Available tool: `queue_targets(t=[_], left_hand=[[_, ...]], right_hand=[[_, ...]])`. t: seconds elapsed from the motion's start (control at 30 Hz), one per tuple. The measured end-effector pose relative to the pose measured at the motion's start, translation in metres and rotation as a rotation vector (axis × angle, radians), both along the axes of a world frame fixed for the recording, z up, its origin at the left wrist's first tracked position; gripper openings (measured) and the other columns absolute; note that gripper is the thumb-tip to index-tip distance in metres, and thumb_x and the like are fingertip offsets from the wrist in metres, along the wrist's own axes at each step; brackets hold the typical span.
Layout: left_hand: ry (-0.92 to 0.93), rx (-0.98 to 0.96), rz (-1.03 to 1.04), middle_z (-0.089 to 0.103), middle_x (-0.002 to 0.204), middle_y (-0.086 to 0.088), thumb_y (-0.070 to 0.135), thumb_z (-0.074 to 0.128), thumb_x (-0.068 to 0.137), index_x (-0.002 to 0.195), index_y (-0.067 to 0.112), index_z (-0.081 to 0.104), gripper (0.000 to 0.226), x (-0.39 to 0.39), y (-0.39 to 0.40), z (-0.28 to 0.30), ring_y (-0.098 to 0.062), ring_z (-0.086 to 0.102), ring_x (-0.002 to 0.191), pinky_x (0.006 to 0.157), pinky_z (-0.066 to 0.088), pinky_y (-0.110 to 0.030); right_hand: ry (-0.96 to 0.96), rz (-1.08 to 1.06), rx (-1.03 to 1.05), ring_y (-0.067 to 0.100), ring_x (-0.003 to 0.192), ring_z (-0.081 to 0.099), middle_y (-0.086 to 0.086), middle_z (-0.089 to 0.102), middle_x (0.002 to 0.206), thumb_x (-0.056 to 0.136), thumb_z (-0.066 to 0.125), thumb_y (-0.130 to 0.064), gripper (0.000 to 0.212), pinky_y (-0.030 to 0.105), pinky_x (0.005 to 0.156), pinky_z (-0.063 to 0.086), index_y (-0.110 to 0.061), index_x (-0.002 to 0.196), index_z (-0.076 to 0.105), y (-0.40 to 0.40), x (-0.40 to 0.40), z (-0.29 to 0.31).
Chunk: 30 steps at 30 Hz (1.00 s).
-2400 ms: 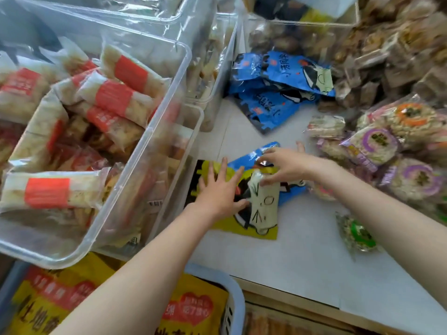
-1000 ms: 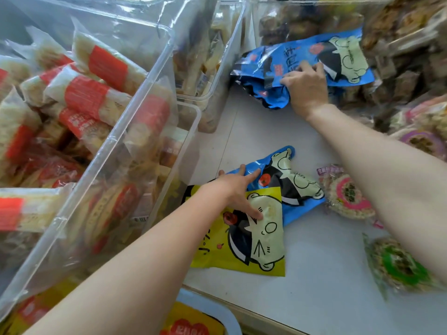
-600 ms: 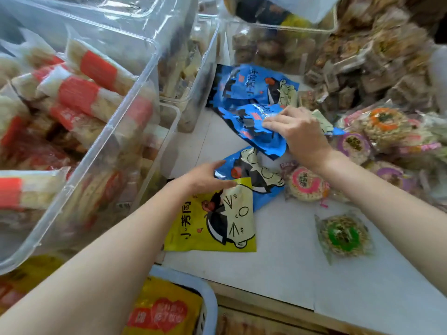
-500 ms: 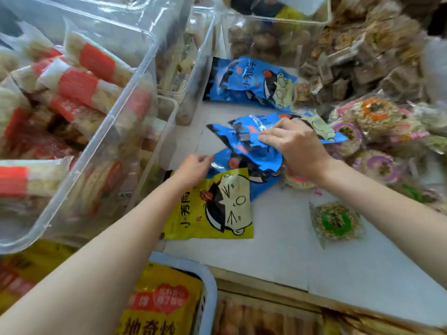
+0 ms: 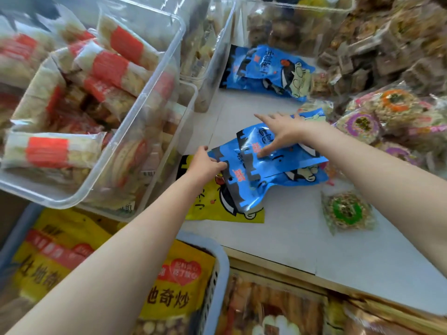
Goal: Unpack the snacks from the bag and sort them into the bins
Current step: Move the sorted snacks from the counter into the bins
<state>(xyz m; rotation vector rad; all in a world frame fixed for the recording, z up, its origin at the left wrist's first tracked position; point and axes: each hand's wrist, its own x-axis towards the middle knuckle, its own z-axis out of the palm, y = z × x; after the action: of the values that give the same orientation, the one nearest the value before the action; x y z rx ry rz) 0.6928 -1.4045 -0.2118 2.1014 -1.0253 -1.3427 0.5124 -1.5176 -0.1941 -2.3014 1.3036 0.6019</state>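
Hands (image 5: 280,131) stack blue snack packets (image 5: 271,163); their writing is unreadable.

Blue packets (image 5: 273,165) bear black-and-cream cartoon figures, a yellow packet (image 5: 205,209) lies beneath them, and clear-wrapped bars (image 5: 48,151) carry red-orange bands.

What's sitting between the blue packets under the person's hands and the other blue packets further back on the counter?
In the head view, only bare white counter separates the near blue packets from the far blue packets; the right hand reaches partly over that gap.
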Motion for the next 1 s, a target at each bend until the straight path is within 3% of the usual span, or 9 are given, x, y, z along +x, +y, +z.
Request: queue_targets(t=[0.1,0.27,0.43,0.57,0.63,0.73,0.8,0.9,1.0], left_hand=[[0.056,-0.003,0.05,0.054,0.082,-0.002,-0.001,0.063,0.084,0.138,0.002,0.031,0.063,-0.004,0.007,0.0,-0.018,0.057,0.083,0.062,0.049,-0.023],[0.087,-0.109,0.028,0.055,0.079,0.001,-0.007,0.056,0.087,0.132,0.006,0.044,0.049,-0.002,0.016,0.009,-0.007,0.054,0.069,0.049,0.046,-0.01],[0.219,-0.22,0.025,0.066,0.094,-0.011,0.001,0.058,0.089,0.116,0.018,0.054,0.032,-0.001,0.02,0.021,-0.021,0.062,0.084,0.085,0.052,-0.037],[0.301,-0.225,0.055,0.067,0.089,-0.008,0.002,0.051,0.093,0.11,0.013,0.057,0.021,-0.001,0.029,0.03,-0.012,0.066,0.069,0.068,0.054,-0.026],[0.07,-0.204,0.008,0.068,0.098,-0.006,0.005,0.046,0.093,0.116,0.01,0.058,0.026,0.009,0.038,0.024,-0.013,0.067,0.082,0.07,0.049,-0.025],[-0.446,0.013,-0.292,0.051,0.132,-0.017,0.015,0.044,0.094,0.13,0.006,0.049,0.037,0.023,0.059,0.002,-0.032,0.045,0.124,0.096,0.038,-0.033],[-0.505,0.224,-0.461,0.024,0.15,-0.024,0.029,0.041,0.098,0.138,0.001,0.036,0.049,0.024,0.071,-0.013,-0.037,0.023,0.139,0.11,0.027,-0.043],[-0.474,0.29,-0.608,-0.012,0.157,-0.013,0.045,0.032,0.099,0.15,0.005,0.007,0.069,0.012,0.074,-0.024,-0.031,0.002,0.145,0.115,0.01,-0.049],[-0.453,0.194,-0.679,-0.004,0.159,-0.002,0.047,0.029,0.099,0.151,0.021,0.014,0.06,-0.006,0.075,-0.024,-0.029,0.005,0.145,0.114,0.006,-0.054]], right_hand=[[-0.052,-0.056,0.046,0.031,0.139,0.023,0.013,0.025,0.151,0.064,0.077,-0.055,0.116,0.045,0.111,0.025,-0.02,0.151,0.008,-0.005,0.007,-0.001],[-0.315,0.006,0.009,0.027,0.101,0.057,0.007,0.06,0.098,0.079,0.074,-0.027,0.035,0.026,0.073,0.036,-0.006,0.106,0.064,0.016,0.012,0.01],[-0.621,-0.204,0.243,0.017,0.093,0.061,0.003,0.062,0.108,0.083,0.07,-0.021,0.022,0.021,0.074,0.049,-0.01,0.102,0.066,0.041,0.017,0.026],[-0.618,-0.278,0.165,0.02,0.081,0.061,0.001,0.061,0.083,0.083,0.071,-0.018,0.015,0.023,0.062,0.049,-0.013,0.086,0.056,0.051,0.025,0.026],[-0.578,-0.282,0.111,0.023,0.086,0.059,0.004,0.058,0.091,0.081,0.072,-0.017,0.024,0.029,0.065,0.048,-0.011,0.092,0.051,0.056,0.023,0.025],[-0.427,-0.259,0.053,0.026,0.105,0.052,0.011,0.053,0.118,0.079,0.072,-0.012,0.047,0.028,0.078,0.041,-0.007,0.119,0.047,0.069,0.017,0.022],[-0.279,-0.254,0.085,0.027,0.113,0.05,0.012,0.052,0.125,0.079,0.073,-0.012,0.056,0.029,0.083,0.041,-0.003,0.127,0.047,0.079,0.018,0.018],[-0.154,-0.26,0.078,0.025,0.089,0.054,0.01,0.057,0.094,0.078,0.075,-0.017,0.027,0.028,0.058,0.041,-0.002,0.094,0.059,0.089,0.019,0.015],[-0.192,-0.262,0.063,0.023,0.074,0.047,0.004,0.048,0.069,0.079,0.074,-0.02,0.035,0.025,0.049,0.031,-0.011,0.063,0.044,0.096,0.013,0.013]])
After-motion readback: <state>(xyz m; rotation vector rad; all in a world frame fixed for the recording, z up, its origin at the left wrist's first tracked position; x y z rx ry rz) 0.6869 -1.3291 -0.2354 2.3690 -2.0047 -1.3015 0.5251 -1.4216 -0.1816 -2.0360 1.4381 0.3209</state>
